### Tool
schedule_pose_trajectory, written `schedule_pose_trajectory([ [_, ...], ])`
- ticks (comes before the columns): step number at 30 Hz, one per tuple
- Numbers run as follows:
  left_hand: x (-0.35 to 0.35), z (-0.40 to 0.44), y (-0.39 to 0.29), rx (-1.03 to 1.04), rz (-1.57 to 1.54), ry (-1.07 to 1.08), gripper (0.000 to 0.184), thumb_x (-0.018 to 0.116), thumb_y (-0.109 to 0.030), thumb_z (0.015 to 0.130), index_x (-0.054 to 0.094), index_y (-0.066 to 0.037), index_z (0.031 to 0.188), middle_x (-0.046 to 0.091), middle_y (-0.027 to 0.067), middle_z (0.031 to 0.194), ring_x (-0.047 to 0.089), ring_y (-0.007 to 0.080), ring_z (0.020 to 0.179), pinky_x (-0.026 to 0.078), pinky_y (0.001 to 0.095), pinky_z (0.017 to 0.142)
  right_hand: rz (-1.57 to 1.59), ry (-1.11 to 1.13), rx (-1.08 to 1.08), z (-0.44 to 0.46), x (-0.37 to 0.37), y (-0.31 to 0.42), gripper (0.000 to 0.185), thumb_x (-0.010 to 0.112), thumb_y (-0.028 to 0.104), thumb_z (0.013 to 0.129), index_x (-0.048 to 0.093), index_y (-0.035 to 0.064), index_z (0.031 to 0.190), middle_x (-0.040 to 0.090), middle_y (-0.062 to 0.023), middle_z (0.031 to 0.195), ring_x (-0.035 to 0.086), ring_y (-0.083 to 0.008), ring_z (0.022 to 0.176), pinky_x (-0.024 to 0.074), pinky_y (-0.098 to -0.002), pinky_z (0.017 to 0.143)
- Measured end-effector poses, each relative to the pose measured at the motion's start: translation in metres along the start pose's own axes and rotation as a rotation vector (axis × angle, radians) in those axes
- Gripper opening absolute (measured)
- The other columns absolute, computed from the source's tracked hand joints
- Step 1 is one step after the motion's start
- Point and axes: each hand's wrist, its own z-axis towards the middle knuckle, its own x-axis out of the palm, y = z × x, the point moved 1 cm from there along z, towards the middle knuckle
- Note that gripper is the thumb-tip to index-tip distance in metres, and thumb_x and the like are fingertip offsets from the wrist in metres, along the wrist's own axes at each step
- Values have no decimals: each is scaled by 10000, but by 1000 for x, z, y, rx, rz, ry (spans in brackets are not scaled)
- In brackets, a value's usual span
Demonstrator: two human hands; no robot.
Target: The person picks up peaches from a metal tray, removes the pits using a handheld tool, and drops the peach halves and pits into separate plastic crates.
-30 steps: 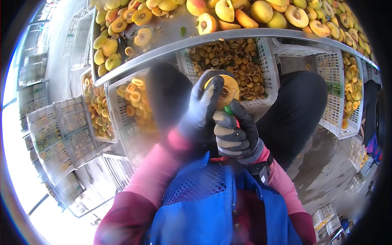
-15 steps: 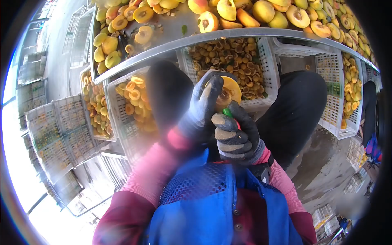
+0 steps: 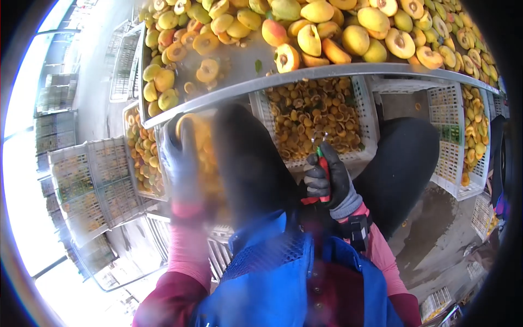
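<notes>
**Left hand (image 3: 180, 150) shifting out over the left-hand crate; right hand (image 3: 331, 180) keeping the tool (image 3: 323, 166)**

Head view: since the earlier frames, the left hand is moving away from the right and outward, past the knee, to the crate of fruit halves (image 3: 210, 158). The two gloved hands are now standing well apart, whereas they were working together on one fruit half. The counter (image 3: 239, 60) is sitting lower in the frame.

The left grip is blurring. A yellow fruit half (image 3: 190, 119) is showing at its fingers, above the crate; whether the grip is holding it firmly or loosening, I cannot tell.

The right grip is closing firmly around the tool's red and green handle. Its thin metal tip (image 3: 320, 137) is pointing up and away from the person, appearing in front of the middle crate (image 3: 370, 117), which is holding many small brownish-orange pieces.

On the counter, whole and halved yellow fruit are lying in a heap along the far side and to the right; a green leaf (image 3: 258, 66) is resting on the bare metal. A further crate (image 3: 444, 111) is standing at the right, beyond the person's knee (image 3: 411, 144), with orange fruit (image 3: 475, 136) filling it.
</notes>
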Motion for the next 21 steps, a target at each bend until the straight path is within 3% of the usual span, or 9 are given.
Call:
schedule_pose_trajectory([
  [2, -8, 23, 18, 80, 646, 29, 404, 663, -393, 829, 651, -68, 1069, 623, 176, 1022, 627, 306, 909, 481, 391, 807, -61, -32, -38, 0, 0, 4, 426, 475, 518, 930, 599, 117, 855, 359, 49, 582, 311, -63, 423, 265, -211, 362],
  [5, 13, 69, -6, -2, 493, 9, 418, 634, -454, 830, 670, -85, 1022, 640, 149, 1007, 622, 307, 917, 472, 405, 781, -46, -97, -54, 9, -12, 6, 409, 502, 536, 912, 589, 140, 858, 349, 65, 576, 300, -59, 420, 265, -211, 365],
  [7, 49, 108, 0, 70, 460, 133, 463, 642, -437, 813, 622, -95, 1124, 647, 135, 1047, 614, 294, 980, 454, 379, 847, -63, -138, -52, 11, -13, 7, 406, 504, 540, 909, 584, 145, 863, 356, 70, 574, 304, -58, 419, 271, -211, 367],
  [10, 97, 148, 23, 211, 481, 344, 509, 711, -376, 760, 584, -38, 1119, 659, 130, 1001, 638, 275, 907, 481, 364, 798, -215, -312, -135, 11, 7, 7, 414, 499, 549, 909, 577, 144, 870, 385, 68, 572, 328, -60, 418, 287, -210, 371],
  [12, 92, 135, -15, 206, 113, 432, 344, 693, -269, 787, 574, -74, 1044, 650, 117, 810, 635, 230, 681, 490, 352, 622, -332, -484, -252, 9, 23, 6, 431, 495, 559, 906, 572, 136, 867, 412, 60, 573, 353, -64, 418, 300, -211, 373],
  [13, 92, 123, -31, -25, -248, 508, 291, 698, -139, 775, 569, -55, 1022, 621, 76, 713, 591, 158, 584, 472, 291, 544, -554, -538, -378, 10, 24, 4, 414, 495, 528, 917, 572, 122, 916, 443, 48, 601, 370, -70, 420, 316, -215, 376],
  [16, 94, 63, -69, 90, -636, 409, 262, 637, -32, 785, 558, -1, 1034, 607, 112, 909, 588, 127, 754, 488, 271, 644, -952, -564, -615, 12, 42, -7, 362, 491, 412, 951, 549, 78, 1077, 524, 6, 700, 426, -86, 444, 363, -225, 391],
  [18, 96, 16, -86, -291, -989, 512, 312, 624, -2, 779, 544, 17, 1079, 556, 189, 1054, 589, 215, 864, 497, 307, 701, -844, -411, -594, 13, 86, -19, 344, 480, 300, 975, 504, 46, 1205, 561, -30, 784, 468, -95, 483, 394, -231, 409],
  [21, 96, -24, -92, 730, -185, 300, 472, 604, 13, 796, 427, 56, 1231, 460, 295, 1168, 555, 385, 965, 507, 393, 767, -1013, -353, -617, 16, 94, -25, 276, 489, 181, 944, 518, 23, 1169, 605, -127, 923, 591, -254, 682, 465, -323, 596],
])
